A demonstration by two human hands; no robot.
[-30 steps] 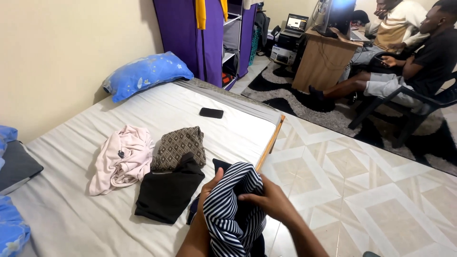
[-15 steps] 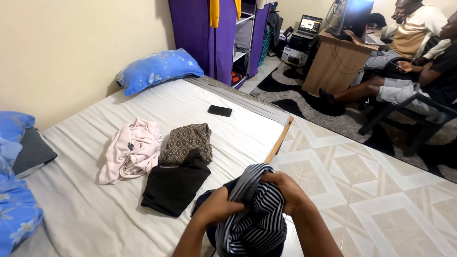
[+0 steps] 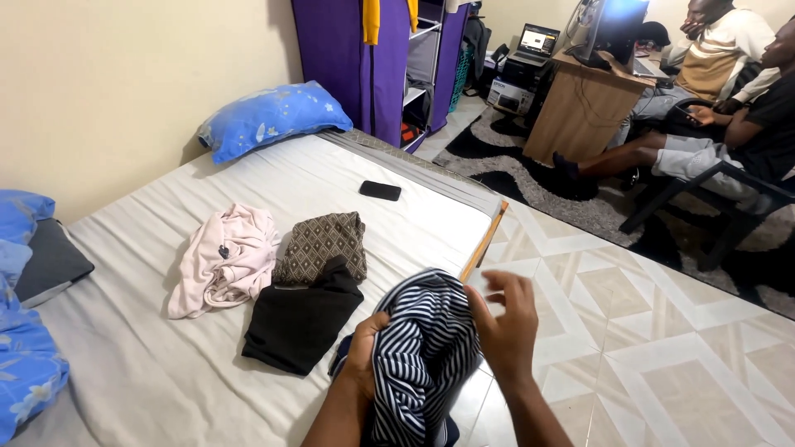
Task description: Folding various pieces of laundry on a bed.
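The person is partway through handling a bunched-up striped garment (image 3: 426, 348), dark with thin white lines, held up over the near edge of the bed (image 3: 124, 364). The left hand (image 3: 364, 360) is closed on the cloth from the side, thumb on top. The right hand (image 3: 507, 323) sits against the other side with its fingers spread wide and loose, not really clamping anything. Looks like the sorting-out stage, where the fabric gets turned until an edge or opening shows up. The next move probably needs the right hand to get a proper hold somewhere along a hem, since the garment is just a wad right now.

On the pale sheet nearby there's a black garment (image 3: 300, 319) just left of the hands, a brown patterned cloth (image 3: 323, 244) touching its far end, and a crumpled pink top (image 3: 224, 261) beside those. A dark phone (image 3: 380, 190) lies further up the bed, well apart from the clothes. A blue pillow (image 3: 269, 117) is against the wall.

The room has a tiled floor (image 3: 629, 331), a purple wardrobe (image 3: 364, 66), a wooden desk (image 3: 580, 108) with a laptop on it, and other people sitting in chairs off to the right.
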